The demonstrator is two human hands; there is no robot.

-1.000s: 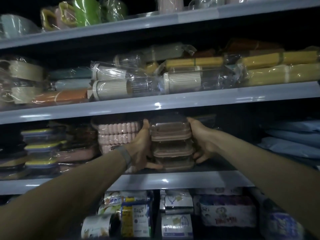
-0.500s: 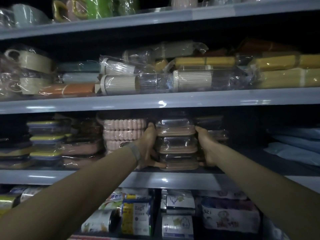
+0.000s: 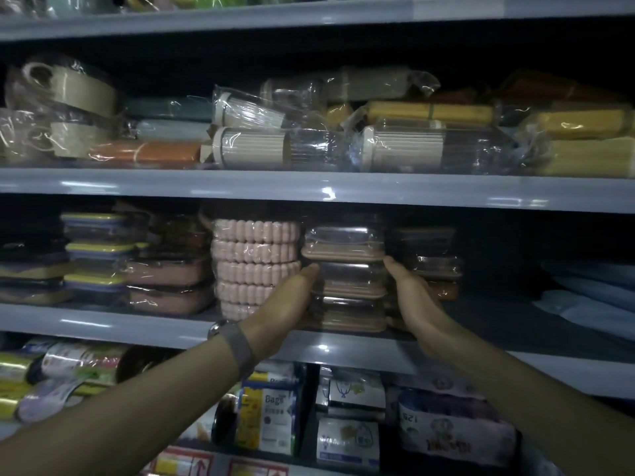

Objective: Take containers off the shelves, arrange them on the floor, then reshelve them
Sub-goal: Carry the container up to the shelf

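The stack of containers is seen on the middle shelf, standing upright near the front edge. It is made up of three containers with clear lids and pinkish-brown bases, each wrapped in clear film. It is flanked on both sides by the person's hands. The left hand is laid flat against the left side of the stack, with the fingers straight and pointed up and inward; nothing is gripped by it. The right hand is held against the right side in the same way, fingers extended and uncurled, the fingertips at the edge of the middle container; whether the palm touches cannot be told. A grey wristband is worn on the left wrist.

Just beside the stack on the left, a pink ribbed stack is set. On the right, dark containers are piled just beside it, partly hidden behind the right hand. Further left on the same shelf, pink boxes and yellow-lidded boxes are stacked. On the upper shelf, ribbed canisters in film are laid on their sides. Below the middle shelf, packs of bags are stored.
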